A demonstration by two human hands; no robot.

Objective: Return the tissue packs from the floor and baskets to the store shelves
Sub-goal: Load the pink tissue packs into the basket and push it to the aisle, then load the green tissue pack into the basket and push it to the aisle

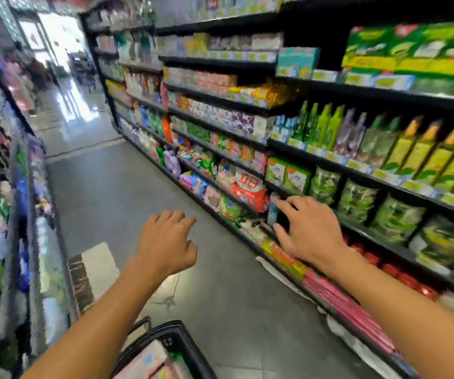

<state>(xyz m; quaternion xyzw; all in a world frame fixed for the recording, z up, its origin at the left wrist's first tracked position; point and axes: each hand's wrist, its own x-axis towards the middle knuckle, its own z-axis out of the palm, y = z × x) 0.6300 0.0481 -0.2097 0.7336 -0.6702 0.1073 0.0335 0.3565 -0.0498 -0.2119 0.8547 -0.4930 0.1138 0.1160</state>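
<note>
Two bare hands, left and right, one black basket (packs inside too blurred to count).

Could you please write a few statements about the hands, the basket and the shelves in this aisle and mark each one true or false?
1. The left hand grips a tissue pack. False: it hangs over the grey floor with relaxed fingers, holding nothing.
2. The right hand reaches toward the lower black store shelves on the right. True.
3. The black plastic shopping basket at the bottom edge holds nothing. False: a pink pack lies in it.
4. A red-and-white bag sits on a shelf just left of the right hand. True.
5. The green bottles stand on the floor. False: they stand on a shelf above the right hand.
</note>
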